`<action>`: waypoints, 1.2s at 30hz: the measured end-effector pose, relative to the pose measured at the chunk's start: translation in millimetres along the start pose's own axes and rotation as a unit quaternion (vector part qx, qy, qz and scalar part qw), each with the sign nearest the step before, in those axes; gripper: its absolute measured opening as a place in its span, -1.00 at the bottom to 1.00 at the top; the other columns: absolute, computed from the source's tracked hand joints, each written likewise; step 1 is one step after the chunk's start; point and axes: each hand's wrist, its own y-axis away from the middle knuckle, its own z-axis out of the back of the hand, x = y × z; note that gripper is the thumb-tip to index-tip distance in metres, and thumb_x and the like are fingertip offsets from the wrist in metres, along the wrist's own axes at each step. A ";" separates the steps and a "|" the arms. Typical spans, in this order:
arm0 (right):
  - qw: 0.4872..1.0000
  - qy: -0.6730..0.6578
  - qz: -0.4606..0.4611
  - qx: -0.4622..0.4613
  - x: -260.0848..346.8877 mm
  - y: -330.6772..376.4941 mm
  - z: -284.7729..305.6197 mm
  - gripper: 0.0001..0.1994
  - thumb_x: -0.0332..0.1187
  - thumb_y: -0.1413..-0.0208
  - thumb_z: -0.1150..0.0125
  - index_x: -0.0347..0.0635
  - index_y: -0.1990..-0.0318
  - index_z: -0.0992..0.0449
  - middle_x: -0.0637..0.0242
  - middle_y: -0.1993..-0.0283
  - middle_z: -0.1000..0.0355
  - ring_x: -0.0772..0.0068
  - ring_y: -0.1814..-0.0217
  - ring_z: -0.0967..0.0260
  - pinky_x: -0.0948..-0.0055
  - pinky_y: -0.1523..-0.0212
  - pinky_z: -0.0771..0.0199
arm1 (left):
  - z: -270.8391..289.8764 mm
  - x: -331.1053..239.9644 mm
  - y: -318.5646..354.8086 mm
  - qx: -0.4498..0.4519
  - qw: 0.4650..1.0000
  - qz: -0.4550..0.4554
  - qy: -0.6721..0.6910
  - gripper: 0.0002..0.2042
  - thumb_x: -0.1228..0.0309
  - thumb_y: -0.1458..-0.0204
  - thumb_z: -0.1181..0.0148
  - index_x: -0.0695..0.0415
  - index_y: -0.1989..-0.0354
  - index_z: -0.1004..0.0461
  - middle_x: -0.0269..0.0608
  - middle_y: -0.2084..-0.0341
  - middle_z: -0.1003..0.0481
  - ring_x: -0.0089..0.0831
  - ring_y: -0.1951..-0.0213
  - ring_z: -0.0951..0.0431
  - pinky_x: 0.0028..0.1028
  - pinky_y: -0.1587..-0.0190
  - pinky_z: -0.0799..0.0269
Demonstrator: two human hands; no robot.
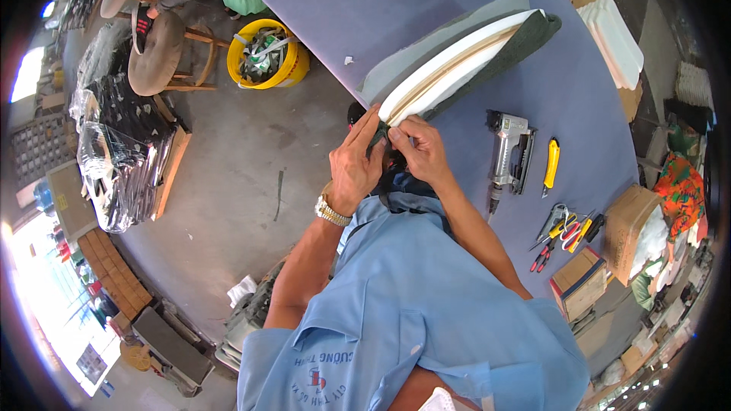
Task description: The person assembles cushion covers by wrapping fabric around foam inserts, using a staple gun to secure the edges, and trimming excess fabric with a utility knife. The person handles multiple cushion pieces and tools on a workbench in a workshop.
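A curved padded panel (464,61) stands on the blue-grey table, its open edge toward me. White foam lines both sides of a brown board core (457,67), with dark green fabric (525,42) along the right side and a paler grey-green flap on the left. My left hand (356,164), wearing a metal-banded watch, is at the near end, fingers stretched along the left side and thumb bent in, with fabric between them. My right hand (420,151) pinches the fabric at the same corner, thumb against bent fingers. The fabric's edge under the fingertips is partly hidden.
Right of the panel lie a staple gun (510,154), a yellow utility knife (550,166), and several pliers and screwdrivers (567,230). A cardboard box (630,228) stands at the table's right edge. On the floor left are a yellow bucket (297,68) of scraps and a stool (156,57).
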 end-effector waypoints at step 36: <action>0.777 0.545 -0.096 -0.302 -114.6 116.6 166.2 -0.30 -0.52 0.01 -0.34 -0.28 -0.34 -0.24 -0.04 -0.03 -0.49 -0.04 -0.03 -0.48 0.16 -0.06 -0.46 | -28.8 -1.8 17.8 0.009 0.999 0.041 -0.011 -0.42 0.15 -0.26 -0.24 0.18 -0.37 -0.32 0.22 -0.16 -0.49 0.13 -0.11 -0.57 -0.13 -0.02 -0.57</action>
